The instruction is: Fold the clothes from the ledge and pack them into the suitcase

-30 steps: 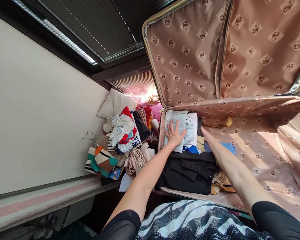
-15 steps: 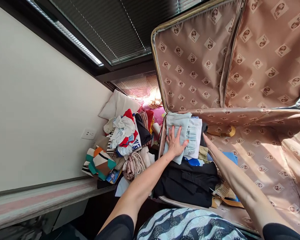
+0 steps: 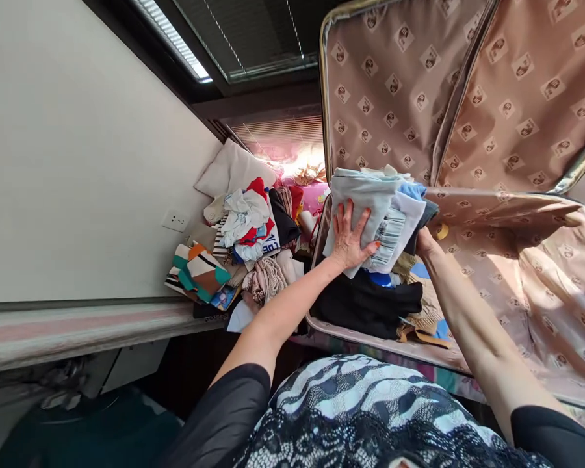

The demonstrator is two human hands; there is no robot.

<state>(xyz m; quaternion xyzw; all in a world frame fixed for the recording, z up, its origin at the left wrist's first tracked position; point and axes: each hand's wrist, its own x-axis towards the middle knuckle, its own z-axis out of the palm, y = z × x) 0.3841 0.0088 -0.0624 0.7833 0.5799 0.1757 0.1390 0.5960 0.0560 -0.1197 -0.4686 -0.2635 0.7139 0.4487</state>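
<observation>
A stack of folded clothes [image 3: 394,195] is tilted up inside the left end of an open suitcase [image 3: 497,273]. A pale blue garment with a gathered waistband lies on top, with white, blue and dark layers beneath. My left hand [image 3: 351,244] lies flat on the top garment, fingers spread. At the stack's right edge my right hand [image 3: 425,244] grips the dark lower layers; its fingertips are hidden under them. Black folded clothing [image 3: 365,309] lies in the suitcase nearer to me, with a beige ribbed garment [image 3: 426,309] to its right.
To the left of the suitcase is a heap of mixed clothes [image 3: 248,227], with a patterned green, orange and white garment [image 3: 199,273] in front. A pillow [image 3: 236,170] leans by the wall. The raised suitcase lid [image 3: 394,97] stands behind, near window blinds [image 3: 283,133].
The clothes stack has been raised and tilted, its right side lifted by my right hand. My left hand stays spread on top. The view has shifted downward.
</observation>
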